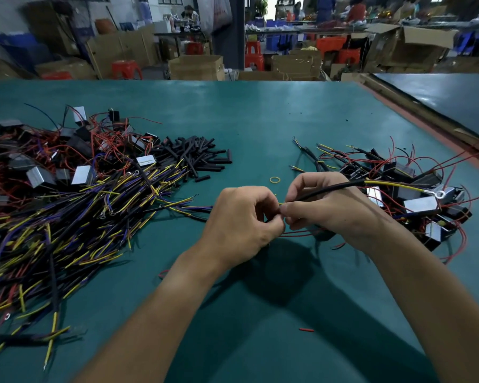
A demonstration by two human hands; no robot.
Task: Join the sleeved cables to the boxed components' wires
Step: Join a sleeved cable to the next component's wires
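Your hands meet fingertip to fingertip just below the yellow rubber band (275, 179) on the worktop (260, 120). Your left hand (244, 225) and right hand (329, 208) both pinch the near end of one sleeved cable (329, 190). It runs off right of the band towards the boxed components (421, 205). Thin red wires (299, 233) trail under your right hand. The cable heap (67, 230) lies far left of the band.
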